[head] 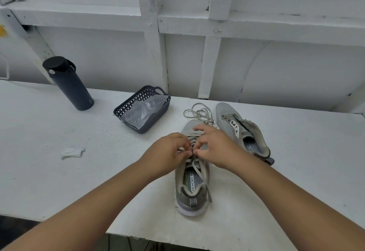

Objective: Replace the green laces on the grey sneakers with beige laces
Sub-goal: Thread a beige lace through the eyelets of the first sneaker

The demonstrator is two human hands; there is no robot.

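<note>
White tabletop [59,171] carries the near sneaker [190,189] at lower centre, heel toward the viewer, long axis running up-frame. Both hands meet over its eyelets: left hand [167,152] and right hand [214,146] each pinch the beige lace [198,173]. Upper right lies the second sneaker [237,130], unlaced; a loose lace [199,112] is coiled beside it.

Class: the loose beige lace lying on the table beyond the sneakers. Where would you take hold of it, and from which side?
Probably pinch the far loop of the loose lace from above: it lies flat on the table, clear of both sneakers.
</note>
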